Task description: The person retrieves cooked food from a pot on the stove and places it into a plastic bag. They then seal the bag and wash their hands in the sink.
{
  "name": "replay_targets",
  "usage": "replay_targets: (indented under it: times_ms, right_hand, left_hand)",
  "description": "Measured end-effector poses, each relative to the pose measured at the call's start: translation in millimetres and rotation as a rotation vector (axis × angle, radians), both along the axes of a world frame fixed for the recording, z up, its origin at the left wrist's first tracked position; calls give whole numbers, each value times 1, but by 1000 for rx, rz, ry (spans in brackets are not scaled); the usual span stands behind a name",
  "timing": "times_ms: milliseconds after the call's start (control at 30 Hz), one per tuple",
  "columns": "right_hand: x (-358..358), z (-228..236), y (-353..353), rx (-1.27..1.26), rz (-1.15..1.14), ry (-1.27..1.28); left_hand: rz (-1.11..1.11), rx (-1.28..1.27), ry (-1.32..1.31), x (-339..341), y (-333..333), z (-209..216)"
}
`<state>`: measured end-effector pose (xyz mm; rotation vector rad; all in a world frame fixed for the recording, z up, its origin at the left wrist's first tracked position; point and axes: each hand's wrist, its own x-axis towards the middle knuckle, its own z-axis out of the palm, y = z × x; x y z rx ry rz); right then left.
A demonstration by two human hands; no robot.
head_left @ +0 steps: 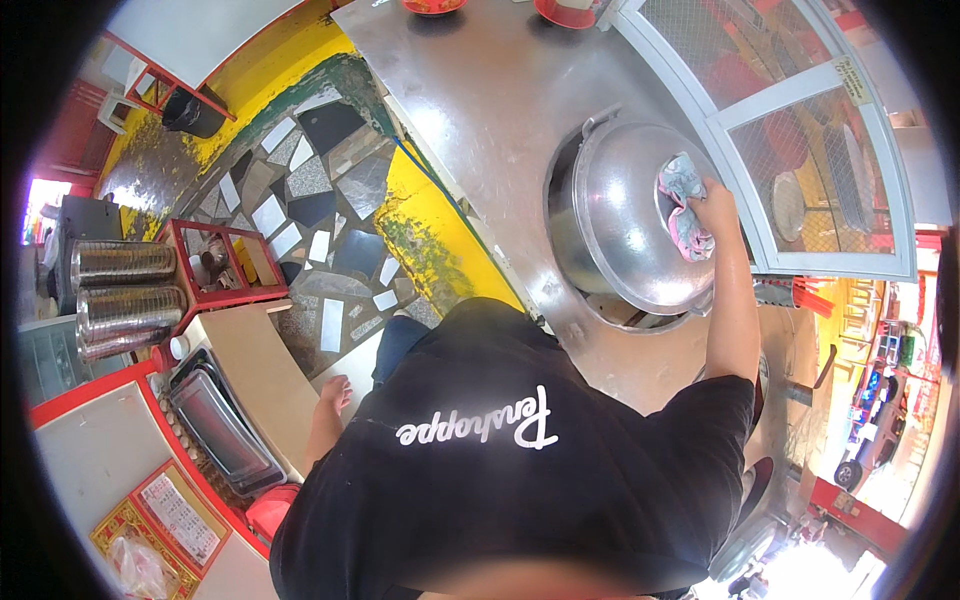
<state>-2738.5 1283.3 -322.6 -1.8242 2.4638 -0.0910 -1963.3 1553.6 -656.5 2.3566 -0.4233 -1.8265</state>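
Observation:
With my arm stretched out to the right, my right hand (pixel 714 208) is closed on a crumpled grey-blue and pink cloth (pixel 682 186). The cloth lies against the domed silver lid (pixel 620 170) of a large metal pot; whether a knob is under it I cannot see. The pot (pixel 568 215) sits in a round cutout of the steel counter (pixel 470 100), and a dark gap shows along its rim. Low at my left side hangs my left hand (pixel 340 392), its fingers loosely apart and nothing visible in them, near a beige tabletop.
A glass-paned cabinet (pixel 800 140) borders the pot on the right. Red bowls (pixel 435 6) stand at the counter's far edge. Behind my left side are a beige tabletop (pixel 240 365), stacked trays (pixel 225 425) and shiny metal cylinders (pixel 130 300). Patterned stone tiles (pixel 320 200) cover the floor.

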Motion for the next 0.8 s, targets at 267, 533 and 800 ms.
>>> replay_targets:
  times_ms: [267, 533, 800]
  right_hand:
    - [0, 0, -1, 5, 44, -92]
    - [100, 27, -22, -337, -78, -282]
    - [385, -149, -150, 54, -148, 116]
  left_hand:
    - [-60, -34, 29, 12, -51, -15]
    - [-13, -44, 183, 94, -131, -60]
    - [122, -205, 61, 218, -274, -41]
